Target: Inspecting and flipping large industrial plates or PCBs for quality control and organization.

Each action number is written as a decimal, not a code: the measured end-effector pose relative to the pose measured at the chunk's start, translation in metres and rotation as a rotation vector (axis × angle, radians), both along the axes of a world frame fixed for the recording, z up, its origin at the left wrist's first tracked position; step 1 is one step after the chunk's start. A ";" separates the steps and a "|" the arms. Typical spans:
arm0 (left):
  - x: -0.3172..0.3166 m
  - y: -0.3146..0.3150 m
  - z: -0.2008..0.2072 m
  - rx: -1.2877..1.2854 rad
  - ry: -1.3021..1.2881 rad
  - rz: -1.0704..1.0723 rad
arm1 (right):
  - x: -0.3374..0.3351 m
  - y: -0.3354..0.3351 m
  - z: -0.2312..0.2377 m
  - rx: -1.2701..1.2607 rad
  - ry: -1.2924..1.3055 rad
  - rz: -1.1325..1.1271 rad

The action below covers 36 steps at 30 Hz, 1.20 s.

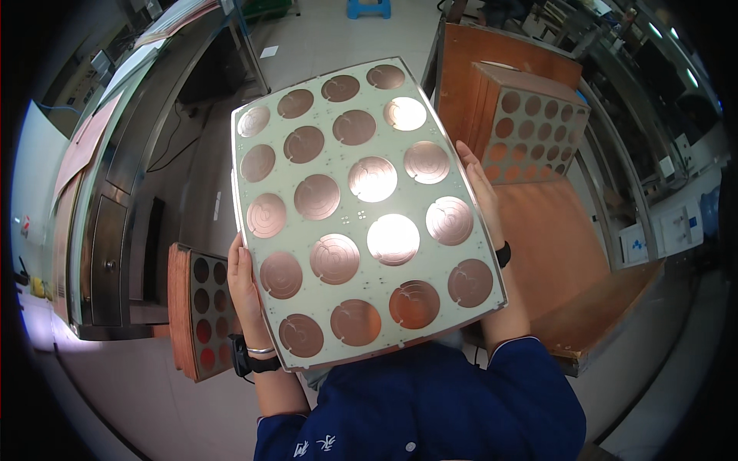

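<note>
A large pale green circuit board panel (355, 206) with rows of round copper discs is held up in front of me, tilted, its disc side facing up toward me. My left hand (242, 278) grips its left edge, with the fingers partly hidden behind the board. On the opposite edge, my right hand (480, 187) is closed, fingertips showing beside the rim and the rest partly covered. Bright reflections shine on several of the copper discs. The panel's underside is out of sight.
At the right, a stack of similar panels (530, 138) leans on a brown slanted rack (550, 238). Another panel stack (184, 307) stands low at the left, near a metal bench with a drawer (111, 246). A blue stool (369, 8) is at the far end.
</note>
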State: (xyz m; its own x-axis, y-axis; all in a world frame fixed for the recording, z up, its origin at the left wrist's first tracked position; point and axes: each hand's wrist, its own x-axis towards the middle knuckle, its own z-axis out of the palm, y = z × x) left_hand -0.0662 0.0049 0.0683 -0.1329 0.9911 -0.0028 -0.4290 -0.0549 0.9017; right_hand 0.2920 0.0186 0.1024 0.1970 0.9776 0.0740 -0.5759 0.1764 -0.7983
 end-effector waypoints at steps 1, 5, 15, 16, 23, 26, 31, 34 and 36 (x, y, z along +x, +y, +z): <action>0.000 0.000 0.000 0.004 -0.001 -0.003 | 0.002 0.003 -0.004 -0.006 -0.109 -0.043; -0.001 0.000 0.000 0.026 0.052 -0.005 | 0.012 -0.001 -0.017 -0.177 0.180 0.227; 0.025 -0.024 0.040 -0.001 -0.530 -0.091 | 0.009 -0.009 -0.027 -0.097 0.150 0.268; 0.009 -0.026 0.005 0.030 -0.614 -0.124 | 0.002 -0.008 -0.027 -0.034 0.182 0.227; 0.050 -0.045 -0.013 0.073 -0.773 -0.186 | -0.042 -0.014 -0.028 0.115 0.335 0.216; 0.043 -0.040 -0.017 -0.026 -0.658 -0.120 | -0.037 -0.021 -0.027 0.074 0.215 0.283; 0.015 -0.033 -0.023 -0.042 -0.644 -0.004 | 0.023 -0.018 -0.022 0.078 0.368 -0.031; 0.001 -0.034 -0.025 0.001 -0.550 0.016 | 0.049 -0.028 -0.014 0.222 0.322 -0.084; -0.006 -0.034 -0.019 0.008 -0.465 0.026 | 0.056 -0.037 -0.011 0.197 0.216 -0.198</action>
